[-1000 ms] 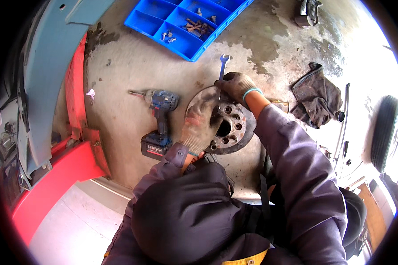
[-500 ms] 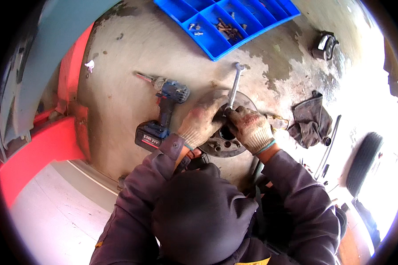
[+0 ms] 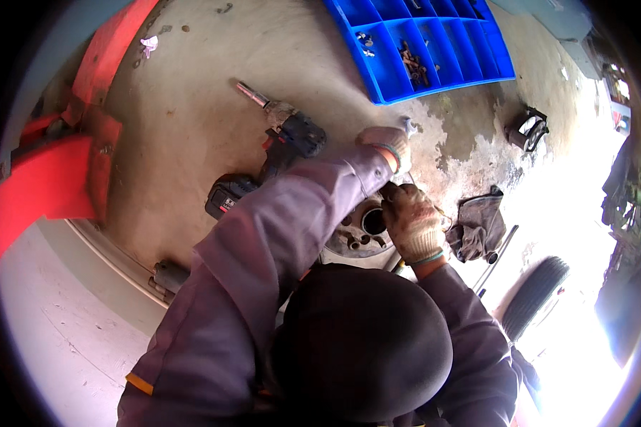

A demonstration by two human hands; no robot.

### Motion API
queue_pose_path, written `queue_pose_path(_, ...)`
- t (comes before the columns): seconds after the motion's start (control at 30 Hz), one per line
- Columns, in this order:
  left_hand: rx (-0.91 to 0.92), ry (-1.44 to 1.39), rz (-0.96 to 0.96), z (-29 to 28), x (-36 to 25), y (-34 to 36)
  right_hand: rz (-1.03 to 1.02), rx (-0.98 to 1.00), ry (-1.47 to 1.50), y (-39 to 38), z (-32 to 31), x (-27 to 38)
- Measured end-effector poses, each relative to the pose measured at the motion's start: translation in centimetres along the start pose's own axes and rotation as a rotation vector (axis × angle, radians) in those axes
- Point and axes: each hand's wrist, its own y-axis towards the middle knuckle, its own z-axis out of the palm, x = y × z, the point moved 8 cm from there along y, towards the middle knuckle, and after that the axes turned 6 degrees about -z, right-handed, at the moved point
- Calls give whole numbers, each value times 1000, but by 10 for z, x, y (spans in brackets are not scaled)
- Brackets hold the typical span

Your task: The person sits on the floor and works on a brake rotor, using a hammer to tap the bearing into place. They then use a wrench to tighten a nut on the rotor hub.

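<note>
A worn round metal hub disc (image 3: pixel 372 249) lies on the floor, with a large dark centre hole and several smaller holes. At its far side a wrench shows one open jaw (image 3: pixel 409 126) past my left hand (image 3: pixel 387 144). That gloved hand is closed around the wrench's shaft, and its arm crosses over the disc. On the disc's right edge, my right hand (image 3: pixel 413 219) is closed in a dirty glove, its fingertips near the wrench's near end. What those fingers pinch is hidden. Left of the disc lies a cordless impact driver (image 3: pixel 292 135), partly behind my left sleeve.
A blue divided tray (image 3: pixel 434 89) with bolts stands at the far side. A dark cloth (image 3: pixel 481 220) and a black clamp-like part (image 3: pixel 527 129) lie to the right, with a tyre (image 3: pixel 538 295) nearer. Red lift arms (image 3: pixel 50 185) stand at the left.
My left hand has slid from the disc's middle up the wrench toward its far end. My right hand stays by the disc. The whole view has shifted and turned.
</note>
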Motion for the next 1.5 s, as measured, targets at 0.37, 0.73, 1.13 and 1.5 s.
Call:
queue_pose_path(0.37,-83,-535,229,-2,24,-29,261,244,-133,13,8,-14)
queue_pose_path(0.73,152,-637,213,-7,24,-34,175,580,-145,-7,9,-5)
queue_pose_path(1.13,255,-711,205,1,17,-24,-64,20,-91,0,-13,9)
queue_pose_path(1.5,203,-604,180,-6,14,-35,-9,33,-28,-3,-22,-2)
